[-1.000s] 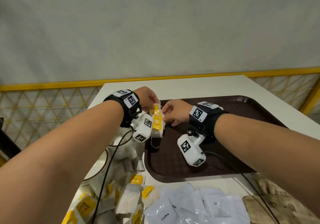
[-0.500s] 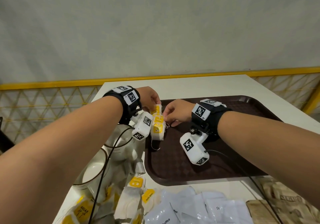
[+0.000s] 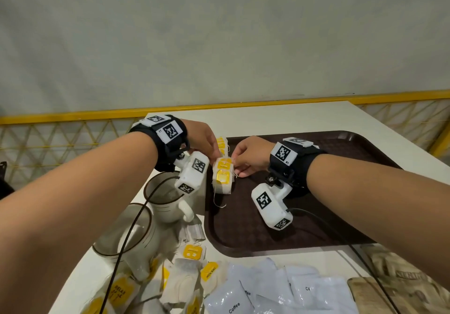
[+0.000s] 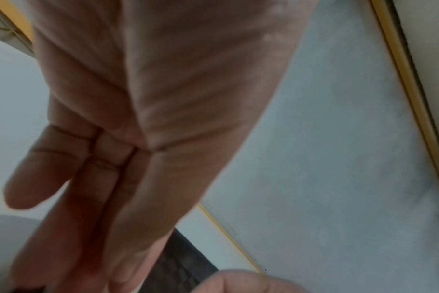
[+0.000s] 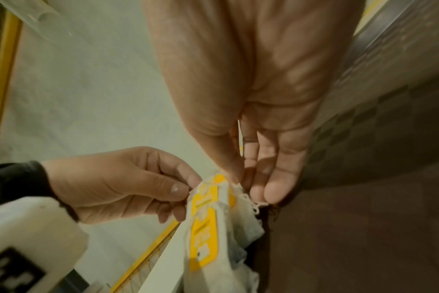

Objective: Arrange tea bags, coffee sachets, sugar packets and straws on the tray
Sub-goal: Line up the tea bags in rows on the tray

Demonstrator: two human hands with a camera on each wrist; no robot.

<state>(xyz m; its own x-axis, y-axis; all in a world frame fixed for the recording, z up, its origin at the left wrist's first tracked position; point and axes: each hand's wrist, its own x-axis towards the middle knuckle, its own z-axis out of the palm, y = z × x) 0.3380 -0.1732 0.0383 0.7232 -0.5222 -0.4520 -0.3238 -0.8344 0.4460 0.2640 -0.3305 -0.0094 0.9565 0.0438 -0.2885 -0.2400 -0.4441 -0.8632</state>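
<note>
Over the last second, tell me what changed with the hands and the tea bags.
Little changed. Both hands, left hand and right hand, keep their grip on the stack of tea bags at the tray's left edge, only nudging it straighter. The mugs, loose tea bags and coffee sachets stayed put.

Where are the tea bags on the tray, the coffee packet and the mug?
tea bags [image 3: 222,176]: head view, on a yellow tag.
coffee packet [image 3: 230,298]: head view, on its white front.
mug [image 3: 168,206]: head view, on its white side.

Two mugs — beside a yellow-railed fence.
</note>
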